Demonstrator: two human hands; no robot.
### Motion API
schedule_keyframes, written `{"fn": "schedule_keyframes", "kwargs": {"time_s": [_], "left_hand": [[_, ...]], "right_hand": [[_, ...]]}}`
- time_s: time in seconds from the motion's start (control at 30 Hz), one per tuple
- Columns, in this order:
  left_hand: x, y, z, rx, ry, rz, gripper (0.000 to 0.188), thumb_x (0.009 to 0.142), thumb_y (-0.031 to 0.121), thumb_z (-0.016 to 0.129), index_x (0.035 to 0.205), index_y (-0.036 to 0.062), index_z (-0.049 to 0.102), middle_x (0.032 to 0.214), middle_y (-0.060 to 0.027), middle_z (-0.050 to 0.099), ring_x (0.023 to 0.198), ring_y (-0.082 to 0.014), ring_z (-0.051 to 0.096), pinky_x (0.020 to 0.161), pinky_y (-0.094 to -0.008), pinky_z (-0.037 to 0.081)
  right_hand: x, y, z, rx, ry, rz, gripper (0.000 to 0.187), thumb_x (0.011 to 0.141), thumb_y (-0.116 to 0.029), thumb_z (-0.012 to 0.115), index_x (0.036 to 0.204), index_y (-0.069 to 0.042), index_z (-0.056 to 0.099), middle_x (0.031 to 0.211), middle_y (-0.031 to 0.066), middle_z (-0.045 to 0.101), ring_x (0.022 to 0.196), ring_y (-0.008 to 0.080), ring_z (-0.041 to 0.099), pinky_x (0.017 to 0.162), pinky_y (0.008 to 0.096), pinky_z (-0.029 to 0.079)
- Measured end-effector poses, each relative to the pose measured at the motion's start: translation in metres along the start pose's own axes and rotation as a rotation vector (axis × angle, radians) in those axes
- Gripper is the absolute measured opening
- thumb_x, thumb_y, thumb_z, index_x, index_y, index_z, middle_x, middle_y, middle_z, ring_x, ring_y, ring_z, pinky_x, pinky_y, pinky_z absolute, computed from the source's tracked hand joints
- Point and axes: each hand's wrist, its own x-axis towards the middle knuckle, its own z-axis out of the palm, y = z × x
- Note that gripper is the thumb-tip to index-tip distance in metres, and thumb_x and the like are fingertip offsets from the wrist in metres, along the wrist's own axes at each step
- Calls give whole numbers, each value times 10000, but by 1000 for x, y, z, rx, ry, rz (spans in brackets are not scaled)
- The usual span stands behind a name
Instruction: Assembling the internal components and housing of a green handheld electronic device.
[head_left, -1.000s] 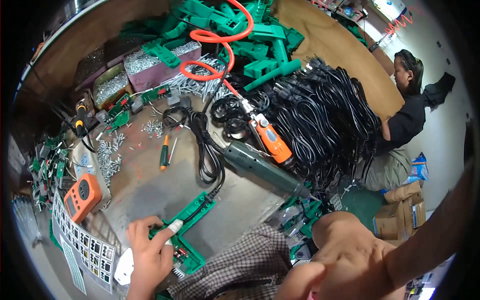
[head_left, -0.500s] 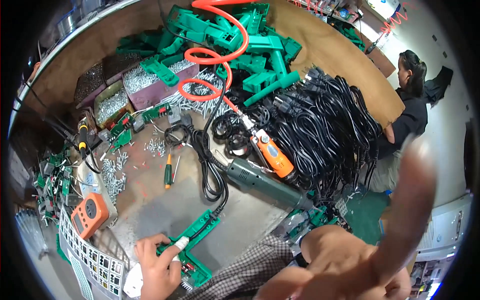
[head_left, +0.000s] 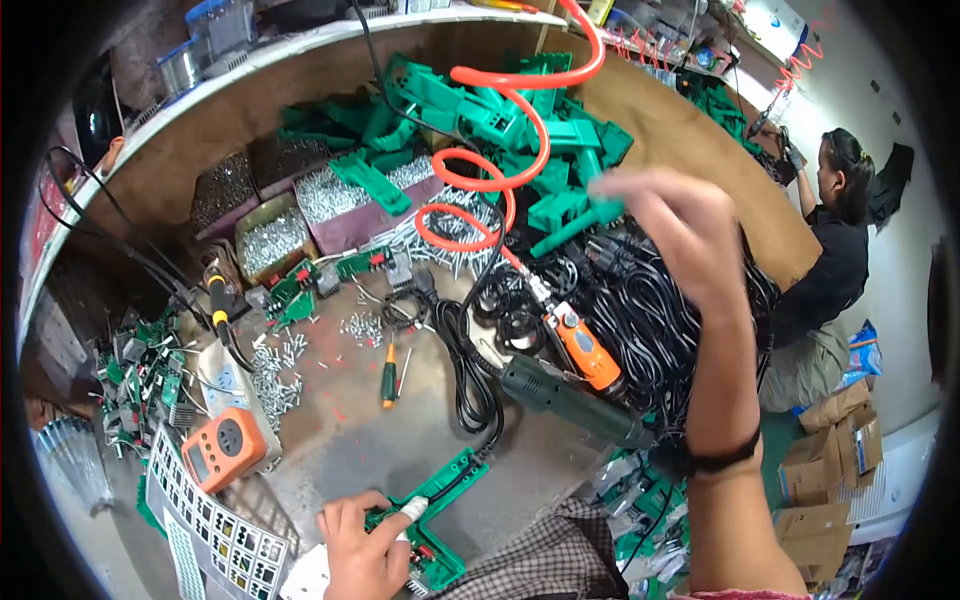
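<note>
Low in the view, my left hand grips a green plastic housing half, a white wrap on one finger. The housing lies open side up, with a black power cord running into its far end and small red parts near my fingers. My right hand is raised over the coiled cords, blurred, fingers stretched leftward toward a pile of green housing parts. Nothing shows in it. Below the red coiled hose lies an orange air tool, beside a dark green cylindrical power tool.
Screw bins stand at the back left. A green-handled screwdriver lies mid-table. An orange meter and a sticker sheet are at left. Bundled black cords fill the right side. Another person sits beyond the curved board.
My right hand has swung from the lower right up and away, over the cords toward the green pile. The view has shifted; my left hand keeps its hold on the housing.
</note>
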Motion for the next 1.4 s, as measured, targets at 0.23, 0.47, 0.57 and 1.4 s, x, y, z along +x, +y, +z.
{"fn": "schedule_keyframes", "kwargs": {"time_s": [0.23, 0.47, 0.57, 1.4], "left_hand": [[4, 5, 7, -72, 162, 85, 364, 656, 0, 607, 974, 119, 738, 1018, -102, 571, 958, -314, 473, 848, -424, 357], [18, 2, 5, -108, 143, 132, 345, 669, 3, 613, 981, 92, 729, 1016, -118, 574, 945, -324, 499, 828, -423, 393], [10, -9, 5, -120, 167, 87, 411, 670, -18, 629, 1047, 109, 734, 1020, -106, 566, 935, -314, 493, 833, -413, 401], [-49, -48, 9, -704, 433, 155, 607, 850, 193, 633, 1389, 10, 423, 1435, -251, 448, 1298, -355, 472, 1054, -451, 372]], "right_hand": [[98, 161, 13, -872, -413, 683, 574, 859, -509, 675, 1139, -9, 710, 1158, 217, 697, 1102, 379, 660, 951, 446, 512], [70, 210, -75, -548, 489, 168, 424, 972, -398, 577, 874, 9, 648, 884, 200, 696, 759, 317, 659, 647, 517, 478], [21, 74, -12, 520, 446, 315, 376, 1069, -330, 443, 1169, 7, 575, 1190, 191, 644, 1026, 281, 638, 929, 436, 498], [-92, -84, 139, -312, -1200, -560, 565, 812, -223, 750, 1349, -137, 597, 864, 117, 672, 783, 340, 652, 733, 429, 525]]}}
